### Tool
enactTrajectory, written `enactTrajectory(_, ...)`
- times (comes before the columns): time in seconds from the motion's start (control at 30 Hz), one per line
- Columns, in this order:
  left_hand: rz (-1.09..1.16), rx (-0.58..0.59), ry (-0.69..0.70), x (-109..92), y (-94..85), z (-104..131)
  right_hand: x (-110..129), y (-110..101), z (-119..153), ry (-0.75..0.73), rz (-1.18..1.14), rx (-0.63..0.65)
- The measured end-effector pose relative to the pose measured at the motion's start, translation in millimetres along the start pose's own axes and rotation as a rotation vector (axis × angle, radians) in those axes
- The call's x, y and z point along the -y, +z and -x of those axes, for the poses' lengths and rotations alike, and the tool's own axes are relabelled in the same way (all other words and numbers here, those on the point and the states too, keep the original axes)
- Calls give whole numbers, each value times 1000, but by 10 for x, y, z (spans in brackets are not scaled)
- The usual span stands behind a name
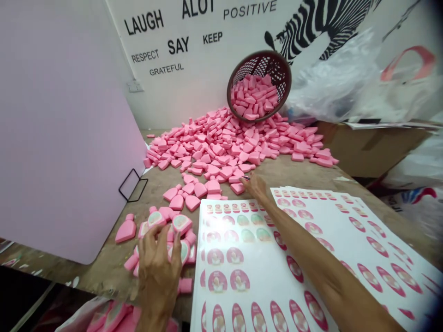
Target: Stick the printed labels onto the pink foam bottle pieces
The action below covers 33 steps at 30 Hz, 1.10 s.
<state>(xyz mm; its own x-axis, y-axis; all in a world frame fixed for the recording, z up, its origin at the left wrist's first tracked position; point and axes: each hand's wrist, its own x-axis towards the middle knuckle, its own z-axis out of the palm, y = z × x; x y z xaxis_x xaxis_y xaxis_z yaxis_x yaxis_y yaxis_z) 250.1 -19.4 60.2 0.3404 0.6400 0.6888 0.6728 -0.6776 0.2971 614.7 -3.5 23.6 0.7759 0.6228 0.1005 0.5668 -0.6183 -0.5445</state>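
My left hand (157, 260) rests over a small heap of pink bottle-shaped pieces, its fingers apart and touching some of them. Several of these, such as one labelled piece (182, 223), carry pale green and white oval stickers. My right hand (256, 186) reaches across the sticker sheets (238, 258) to the near edge of the pink pile. From its closed fingers pokes a thin dark pointed tool (246, 177); the rest of it is hidden. Just beside its tip lies a plain pink piece (237, 188). Gaps on the sheet show where stickers are absent.
A brown mesh basket (259, 54) lies tipped at the back, spilling a large pile of pink pieces (221, 143). More sticker sheets (332, 221) lie right. A pink board (72, 138) with a wire stand (133, 185) stands left. A cardboard box (367, 147) and plastic bags flank the table.
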Motion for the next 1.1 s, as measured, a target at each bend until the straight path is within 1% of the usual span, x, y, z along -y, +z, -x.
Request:
enactTrajectory(0.07, 141, 3, 28, -102, 35, 28, -15, 42, -123, -7, 14, 47)
enactTrajectory(0.17, 354, 100, -15, -283, 104, 65, -103, 37, -167, -82, 31, 133)
enactTrajectory(0.27, 526, 217, -70, -454, 189, 89, -169, -23, -62, -187, 45, 182)
enactTrajectory(0.33, 620, 296, -101, -549, 241, 95, -169, -107, 58, -257, 41, 197)
enactTrajectory(0.4, 688, 356, -139, -612, 271, 83, -141, -245, 215, -319, 23, 210)
enactTrajectory(0.47, 705, 344, -202, -639, 269, 46, -103, -446, 437, -375, -6, 237)
enactTrajectory(0.53, 712, 318, -291, -648, 239, -5, -63, -697, 741, -458, -61, 337)
enactTrajectory(0.57, 741, 360, -346, -657, 217, -27, -43, -831, 916, -516, -101, 423)
enactTrajectory(0.6, 799, 469, -399, -674, 194, -37, -24, -961, 1095, -614, -185, 586)
enactTrajectory(0.63, 888, 640, -443, -703, 170, -31, -11, -1079, 1268, -677, -263, 702)
enactTrajectory(0.67, 1000, 851, -481, -745, 146, -6, -9, -1179, 1425, -725, -306, 785)
enactTrajectory(0.7, 1122, 1062, -520, -797, 125, 39, -23, -1253, 1555, -745, -345, 834)
enactTrajectory(0.73, 1238, 1236, -567, -858, 109, 99, -60, -1297, 1654, -738, -365, 847)
enactTrajectory(0.77, 1341, 1341, -628, -922, 100, 167, -121, -1308, 1720, -706, -371, 830)
enactTrajectory(0.8, 1416, 1367, -709, -985, 100, 234, -204, -1286, 1754, -649, -369, 778)
enactTrajectory(0.83, 1455, 1328, -789, -1043, 113, 291, -306, -1235, 1763, -574, -355, 691)
enactTrajectory(0.87, 1457, 1250, -846, -1095, 139, 329, -417, -1159, 1755, -486, -329, 579)
enactTrajectory(0.93, 1375, 1073, -869, -1180, 231, 337, -637, -965, 1721, -320, -253, 317)
enactTrajectory(0.97, 1316, 999, -845, -1214, 296, 311, -729, -864, 1707, -284, -203, 213)
enactTrajectory(1.03, 1227, 892, -774, -1277, 452, 230, -853, -692, 1701, -308, -93, 55)
enactTrajectory(1.1, 1194, 825, -727, -1335, 621, 157, -900, -586, 1713, -382, -12, -30)
